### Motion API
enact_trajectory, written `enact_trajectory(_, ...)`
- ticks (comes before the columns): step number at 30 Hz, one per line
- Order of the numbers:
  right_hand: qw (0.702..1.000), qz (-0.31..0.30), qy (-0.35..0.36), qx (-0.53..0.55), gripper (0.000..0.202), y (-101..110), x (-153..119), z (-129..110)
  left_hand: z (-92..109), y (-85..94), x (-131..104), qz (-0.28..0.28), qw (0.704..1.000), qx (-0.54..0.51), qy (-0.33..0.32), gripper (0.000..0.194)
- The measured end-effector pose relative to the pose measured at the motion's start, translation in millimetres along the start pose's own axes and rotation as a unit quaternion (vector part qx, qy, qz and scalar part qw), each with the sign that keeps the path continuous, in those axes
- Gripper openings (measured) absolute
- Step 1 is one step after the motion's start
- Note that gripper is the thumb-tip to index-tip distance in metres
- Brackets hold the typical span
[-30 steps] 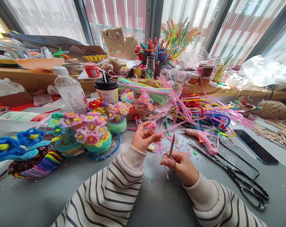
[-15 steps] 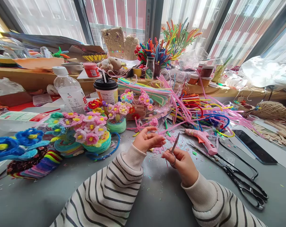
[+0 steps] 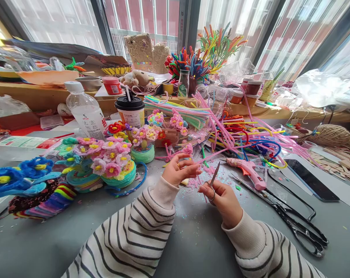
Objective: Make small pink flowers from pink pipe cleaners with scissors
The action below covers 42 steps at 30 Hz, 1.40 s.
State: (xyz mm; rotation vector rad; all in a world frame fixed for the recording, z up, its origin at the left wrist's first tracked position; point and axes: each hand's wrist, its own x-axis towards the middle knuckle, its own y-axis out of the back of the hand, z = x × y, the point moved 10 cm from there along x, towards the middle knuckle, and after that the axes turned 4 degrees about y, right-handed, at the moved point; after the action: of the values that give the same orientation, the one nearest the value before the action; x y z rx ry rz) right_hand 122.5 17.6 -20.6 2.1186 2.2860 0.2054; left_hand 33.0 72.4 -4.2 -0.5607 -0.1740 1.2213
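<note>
My right hand [image 3: 221, 199] grips a pair of small scissors [image 3: 215, 174], its pointed blades tilted up and a finger loop around the fingers. A thin pink pipe cleaner [image 3: 200, 183] runs between my two hands, its lower end near the right fingertips. At its upper end, my left hand [image 3: 180, 170] has its fingertips together, fingers fairly straight; the exact grip is partly hidden. Pink fuzz trimmings [image 3: 194, 183] lie on the grey table beneath and behind the hands. Just beyond the left hand is a small pink fuzzy flower [image 3: 187, 149].
Pipe-cleaner flower pots [image 3: 118, 175] crowd the left, near a plastic bottle [image 3: 86, 116] and a lidded cup [image 3: 130, 112]. To the right lie a pink glue gun [image 3: 248, 172], large black scissors [image 3: 298, 227] and a phone [image 3: 311, 179]. Loose pipe cleaners [image 3: 235, 135] are heaped behind.
My left fingers have loosened and straightened a little, drawing slightly left. The pipe cleaner has shifted slightly between the hands. My right hand and the small scissors have barely moved.
</note>
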Motion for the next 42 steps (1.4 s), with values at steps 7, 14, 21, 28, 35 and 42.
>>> enact_trajectory(7,1.000,-0.001,0.006,-0.024,0.029,-0.4,0.5,-3.2,5.7,4.3,-0.9,0.021,1.000,0.002,-0.015,0.045)
enact_trajectory(14,0.991,-0.012,0.058,-0.116,0.034,-1.7,-1.1,-13.6,24.1,13.4,-6.4,0.074,0.991,0.019,-0.112,0.041)
enact_trajectory(21,0.979,-0.034,0.088,-0.182,0.042,-10.1,-3.2,-14.7,31.6,15.8,-7.6,0.082,0.985,0.035,-0.150,0.044)
enact_trajectory(28,0.970,-0.083,0.107,-0.203,0.049,-19.6,-5.3,-16.6,28.2,19.6,-4.2,0.086,0.987,0.026,-0.135,0.047)
enact_trajectory(35,0.961,-0.189,0.102,-0.173,0.062,-39.7,-12.6,-16.0,23.9,13.0,-2.2,0.058,0.991,0.025,-0.114,0.048)
enact_trajectory(42,0.962,-0.181,0.102,-0.177,0.056,-40.3,-12.2,-17.0,24.4,10.6,-4.1,0.055,0.991,0.028,-0.115,0.046)
